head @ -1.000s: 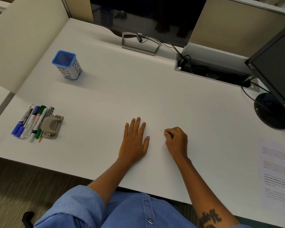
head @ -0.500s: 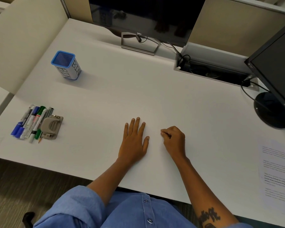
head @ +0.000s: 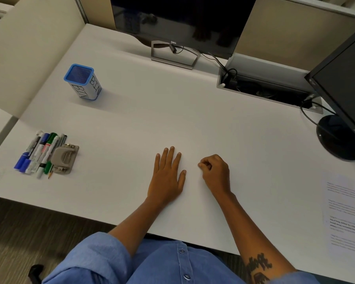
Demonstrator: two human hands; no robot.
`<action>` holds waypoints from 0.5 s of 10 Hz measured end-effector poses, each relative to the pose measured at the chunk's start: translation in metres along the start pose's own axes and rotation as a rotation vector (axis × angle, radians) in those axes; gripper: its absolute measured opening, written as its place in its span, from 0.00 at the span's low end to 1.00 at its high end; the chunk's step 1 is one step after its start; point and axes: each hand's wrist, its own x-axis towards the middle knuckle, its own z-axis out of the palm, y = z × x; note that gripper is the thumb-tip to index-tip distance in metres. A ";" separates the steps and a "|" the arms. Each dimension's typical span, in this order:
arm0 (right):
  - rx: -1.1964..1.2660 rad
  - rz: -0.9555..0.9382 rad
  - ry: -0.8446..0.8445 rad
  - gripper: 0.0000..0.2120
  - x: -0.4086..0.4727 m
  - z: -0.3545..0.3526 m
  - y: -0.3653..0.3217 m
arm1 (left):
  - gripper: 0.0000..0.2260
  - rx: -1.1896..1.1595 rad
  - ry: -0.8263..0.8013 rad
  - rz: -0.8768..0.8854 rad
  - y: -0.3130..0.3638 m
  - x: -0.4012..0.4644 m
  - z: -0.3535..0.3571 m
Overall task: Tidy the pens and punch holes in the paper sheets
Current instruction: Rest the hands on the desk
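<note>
White desk [head: 193, 119]: left hand [head: 166, 177] flat, unchanged; right hand [head: 215, 173] curled, empty, shifted slightly left; paper sheets [head: 345, 214] cut off, text illegible.

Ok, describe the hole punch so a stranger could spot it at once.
Start at the white desk and go to its near left corner, where a row of markers lies. The hole punch sits against the right side of that row, on the side nearer the left hand. It is the only squat, grey-beige block there; its neighbours are all long, thin and coloured.
</note>
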 end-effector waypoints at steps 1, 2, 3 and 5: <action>-0.052 -0.026 0.003 0.02 0.000 0.002 -0.002 | 0.29 0.006 0.001 -0.001 0.000 0.000 0.001; -0.124 -0.041 0.001 0.04 -0.001 0.003 -0.006 | 0.29 0.008 0.002 -0.002 -0.001 0.000 0.002; -0.192 -0.056 -0.012 0.05 -0.001 0.005 -0.011 | 0.29 0.006 0.002 -0.002 -0.001 0.000 0.003; -0.377 -0.052 -0.106 0.06 -0.002 0.011 -0.024 | 0.29 -0.011 0.004 -0.002 -0.002 0.001 0.003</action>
